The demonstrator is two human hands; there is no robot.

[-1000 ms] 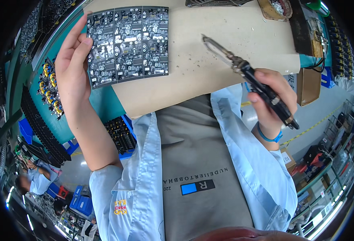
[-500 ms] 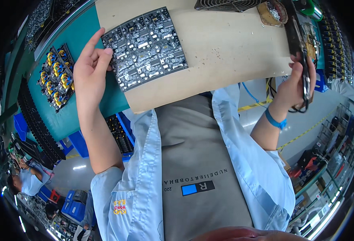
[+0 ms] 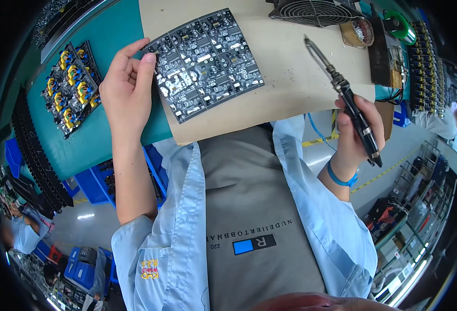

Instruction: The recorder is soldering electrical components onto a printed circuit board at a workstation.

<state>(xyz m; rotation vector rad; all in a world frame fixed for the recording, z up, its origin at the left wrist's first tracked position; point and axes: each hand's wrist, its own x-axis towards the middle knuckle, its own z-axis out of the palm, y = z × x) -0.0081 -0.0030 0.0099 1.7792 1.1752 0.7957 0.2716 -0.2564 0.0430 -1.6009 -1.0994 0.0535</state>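
Observation:
My left hand [image 3: 130,88] pinches the left edge of a black circuit board panel [image 3: 207,65] between thumb and fingers. The panel carries rows of small components and lies at a slant over a tan sheet [image 3: 285,96]. In my right hand [image 3: 360,129] is a soldering iron [image 3: 350,101] with a black handle. Its metal tip points up and left, above the sheet and apart from the panel. A blue band [image 3: 342,178] circles my right wrist.
Left of the panel, a board with yellow and blue parts [image 3: 72,88] lies on the green mat [image 3: 47,150]. At the back are a fan with a round grille [image 3: 316,13], a small container of metal bits [image 3: 357,33] and a green spool [image 3: 399,27]. Crumbs dot the sheet.
My right hand has brought the soldering iron leftward from the dark holder at the right, its tip now over the sheet. The panel and left hand sit slightly further right in view.

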